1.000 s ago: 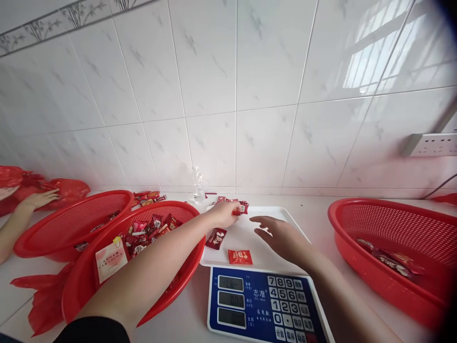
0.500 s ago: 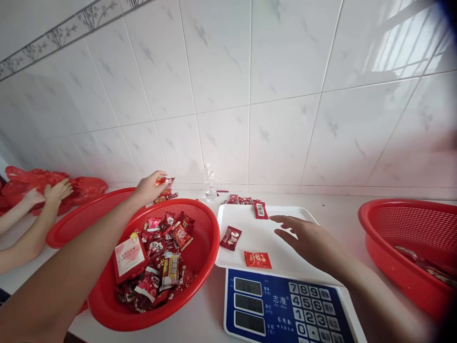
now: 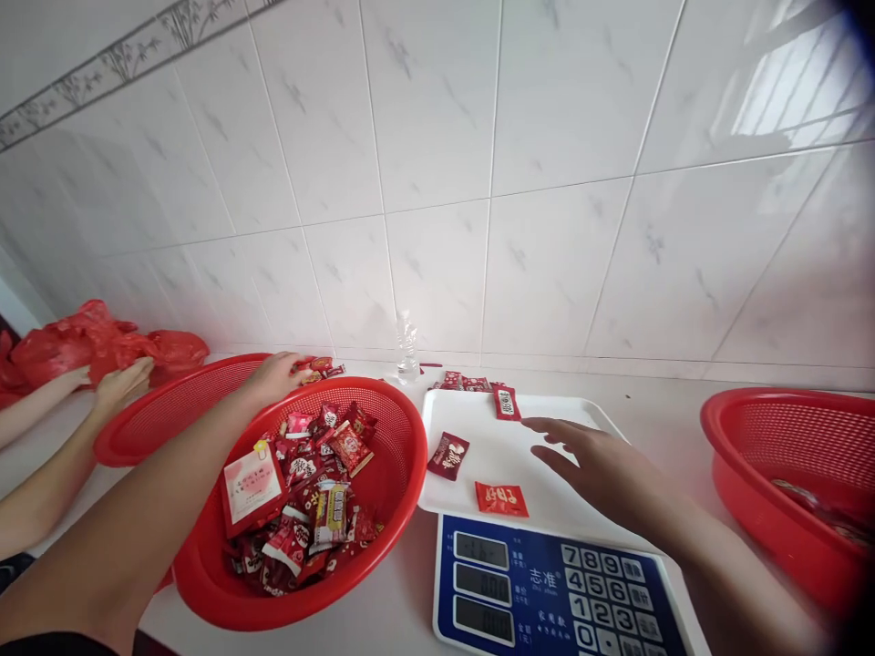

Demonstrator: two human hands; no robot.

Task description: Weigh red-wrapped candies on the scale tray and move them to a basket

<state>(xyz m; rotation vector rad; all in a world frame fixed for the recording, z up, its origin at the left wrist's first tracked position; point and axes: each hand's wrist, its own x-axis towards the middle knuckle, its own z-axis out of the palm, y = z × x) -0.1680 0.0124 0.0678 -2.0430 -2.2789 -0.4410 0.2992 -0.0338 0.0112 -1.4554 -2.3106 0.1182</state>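
Note:
My left hand [image 3: 274,375] reaches past the basket's far rim to a small pile of wrapped candies [image 3: 321,370] by the wall. Its fingers are closed on a red candy packet at that pile, which the hand partly covers. My right hand [image 3: 581,451], open and holding nothing, hovers over the right side of the white scale tray [image 3: 547,410]. Three packets lie apart on the tray: a red one with a white label [image 3: 507,404] near my right fingertips, a dark red one [image 3: 448,456] and a bright red one [image 3: 502,498].
Before me stands a red basket [image 3: 403,510] of candies and a flat pink-and-red box [image 3: 252,487]. The scale's blue keypad panel [image 3: 533,583] faces me. A clear bottle [image 3: 407,351] stands near the wall. Another basket [image 3: 745,456] is right; a co-worker's hands [image 3: 123,383] touch red bags [image 3: 88,342] left.
My left hand has lowered with the red packet from above the pile to the pile itself. The right hand stays over the tray. The view has shifted slightly.

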